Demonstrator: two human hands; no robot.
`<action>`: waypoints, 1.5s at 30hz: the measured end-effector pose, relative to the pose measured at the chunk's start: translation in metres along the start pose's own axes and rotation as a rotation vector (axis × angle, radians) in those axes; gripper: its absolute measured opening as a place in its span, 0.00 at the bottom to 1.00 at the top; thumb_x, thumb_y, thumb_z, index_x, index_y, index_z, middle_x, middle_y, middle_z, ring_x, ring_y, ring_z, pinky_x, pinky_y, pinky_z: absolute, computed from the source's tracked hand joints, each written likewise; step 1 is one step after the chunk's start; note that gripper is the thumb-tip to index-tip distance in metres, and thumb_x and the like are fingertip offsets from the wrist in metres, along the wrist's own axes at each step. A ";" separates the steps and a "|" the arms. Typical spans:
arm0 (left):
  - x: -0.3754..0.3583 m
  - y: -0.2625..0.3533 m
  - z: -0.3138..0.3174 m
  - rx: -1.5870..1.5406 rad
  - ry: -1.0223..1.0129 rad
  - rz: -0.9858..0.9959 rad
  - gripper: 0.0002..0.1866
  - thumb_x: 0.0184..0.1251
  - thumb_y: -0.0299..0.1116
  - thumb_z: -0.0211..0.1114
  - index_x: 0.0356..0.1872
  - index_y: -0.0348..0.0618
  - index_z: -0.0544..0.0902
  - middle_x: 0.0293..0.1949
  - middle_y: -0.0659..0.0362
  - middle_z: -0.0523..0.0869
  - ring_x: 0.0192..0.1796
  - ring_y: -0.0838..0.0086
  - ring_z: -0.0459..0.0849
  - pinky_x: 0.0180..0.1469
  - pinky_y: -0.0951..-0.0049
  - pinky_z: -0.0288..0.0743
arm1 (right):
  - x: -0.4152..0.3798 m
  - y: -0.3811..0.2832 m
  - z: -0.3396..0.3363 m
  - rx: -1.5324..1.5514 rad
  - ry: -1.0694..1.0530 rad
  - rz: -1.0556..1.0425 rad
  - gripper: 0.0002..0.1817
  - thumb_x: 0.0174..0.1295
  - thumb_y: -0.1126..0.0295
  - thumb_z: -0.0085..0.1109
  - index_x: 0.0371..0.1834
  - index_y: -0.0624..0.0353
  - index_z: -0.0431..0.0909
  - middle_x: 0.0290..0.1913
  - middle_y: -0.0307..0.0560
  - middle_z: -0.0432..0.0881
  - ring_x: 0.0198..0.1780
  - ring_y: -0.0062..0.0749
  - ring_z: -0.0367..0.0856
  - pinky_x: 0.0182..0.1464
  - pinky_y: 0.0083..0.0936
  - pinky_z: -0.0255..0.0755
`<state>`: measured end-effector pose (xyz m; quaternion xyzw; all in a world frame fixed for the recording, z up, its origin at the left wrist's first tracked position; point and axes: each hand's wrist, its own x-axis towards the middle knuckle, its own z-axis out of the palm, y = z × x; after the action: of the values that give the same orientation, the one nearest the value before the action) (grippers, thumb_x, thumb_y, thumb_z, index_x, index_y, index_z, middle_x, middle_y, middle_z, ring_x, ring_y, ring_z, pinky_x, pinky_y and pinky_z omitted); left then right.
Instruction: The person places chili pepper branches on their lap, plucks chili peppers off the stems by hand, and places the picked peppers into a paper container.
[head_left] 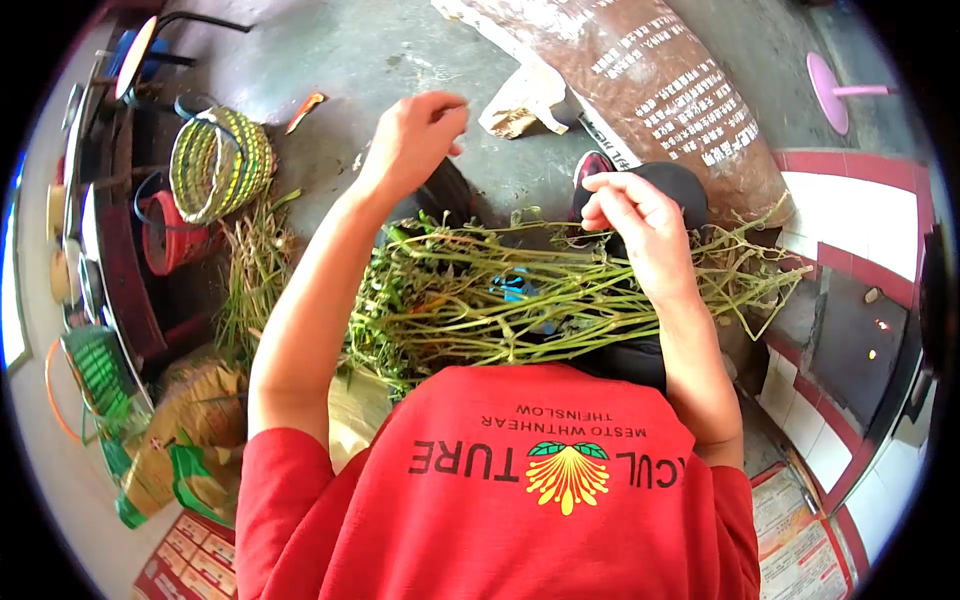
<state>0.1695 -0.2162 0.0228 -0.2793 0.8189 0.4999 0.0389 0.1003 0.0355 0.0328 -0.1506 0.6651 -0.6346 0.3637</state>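
Observation:
A bundle of long green stems [500,300] lies across my lap, its leafy ends to the left and bare, forked ends to the right. My left hand [425,135] is raised beyond the leafy end, over the floor; its fingers are bent, the thumb stands a little apart, and nothing shows in it. Above the stems, right of centre, my right hand [635,210] has its fingers drawn in towards the thumb. Whatever its fingertips hold, if anything, is too small to make out. Some blue material [515,287] shows between the stems.
More cut stems [250,270] lie on the left, near a woven yellow-green basket [215,165] and a red bucket [168,235]. A large brown printed sack [690,100] lies ahead right, beside a crumpled pale bag [525,100]. A pink stool [828,92] stands far right.

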 end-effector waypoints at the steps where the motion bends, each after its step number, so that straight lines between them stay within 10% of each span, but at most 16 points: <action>1: -0.029 -0.003 -0.009 0.003 0.104 -0.003 0.17 0.64 0.37 0.55 0.49 0.37 0.79 0.35 0.57 0.85 0.32 0.78 0.83 0.35 0.78 0.75 | -0.003 0.001 0.004 -0.092 -0.038 -0.006 0.11 0.64 0.71 0.54 0.45 0.66 0.76 0.31 0.39 0.79 0.34 0.18 0.78 0.40 0.17 0.72; 8: -0.192 -0.098 -0.014 0.175 0.804 -0.010 0.15 0.63 0.31 0.58 0.48 0.35 0.78 0.43 0.51 0.82 0.44 0.67 0.81 0.47 0.70 0.73 | -0.035 -0.013 0.019 -0.890 -0.493 -0.330 0.25 0.57 0.55 0.58 0.52 0.61 0.72 0.47 0.57 0.78 0.49 0.51 0.76 0.51 0.36 0.69; 16: -0.227 -0.126 0.011 -0.951 0.536 -0.588 0.33 0.66 0.53 0.52 0.61 0.35 0.68 0.58 0.52 0.73 0.58 0.67 0.71 0.59 0.70 0.63 | -0.043 -0.001 0.018 -0.847 -0.387 -0.217 0.20 0.55 0.58 0.61 0.46 0.61 0.77 0.44 0.53 0.81 0.44 0.46 0.80 0.45 0.32 0.72; 21: -0.194 -0.077 -0.012 -0.992 0.521 -0.122 0.14 0.68 0.33 0.55 0.48 0.36 0.77 0.39 0.62 0.82 0.40 0.82 0.78 0.44 0.81 0.71 | -0.040 -0.031 -0.022 -0.912 -0.221 -0.368 0.29 0.57 0.46 0.57 0.45 0.66 0.77 0.43 0.55 0.80 0.46 0.46 0.79 0.48 0.31 0.70; 26: -0.146 -0.083 -0.004 -0.583 0.398 -0.074 0.17 0.66 0.33 0.57 0.53 0.36 0.76 0.39 0.65 0.80 0.40 0.85 0.73 0.45 0.83 0.67 | -0.029 -0.011 -0.045 -1.074 0.004 -0.427 0.27 0.58 0.48 0.56 0.47 0.63 0.76 0.41 0.55 0.80 0.45 0.45 0.79 0.48 0.32 0.71; 33: -0.169 -0.111 0.022 -0.011 0.761 -0.032 0.18 0.59 0.30 0.61 0.51 0.37 0.76 0.46 0.49 0.80 0.50 0.61 0.79 0.49 0.65 0.73 | -0.052 -0.001 -0.012 -1.133 0.237 -0.825 0.19 0.53 0.67 0.64 0.48 0.61 0.76 0.50 0.52 0.75 0.54 0.44 0.72 0.57 0.36 0.66; 38: -0.188 -0.070 0.018 0.221 0.750 0.266 0.11 0.54 0.23 0.63 0.40 0.40 0.82 0.43 0.53 0.82 0.46 0.62 0.81 0.48 0.69 0.74 | -0.061 -0.012 0.037 -0.914 0.063 -0.952 0.13 0.45 0.80 0.65 0.37 0.61 0.79 0.37 0.47 0.78 0.38 0.38 0.77 0.40 0.30 0.72; 45: -0.150 -0.029 0.029 0.499 0.455 0.551 0.11 0.48 0.27 0.67 0.35 0.45 0.82 0.38 0.58 0.80 0.42 0.63 0.78 0.46 0.65 0.70 | -0.034 0.000 0.084 -1.126 -0.049 -0.936 0.07 0.51 0.69 0.61 0.31 0.56 0.75 0.32 0.42 0.74 0.36 0.35 0.73 0.41 0.30 0.68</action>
<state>0.3035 -0.1395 0.0365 -0.1354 0.9462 0.2040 -0.2113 0.1808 -0.0036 0.0484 -0.5973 0.7482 -0.2819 -0.0632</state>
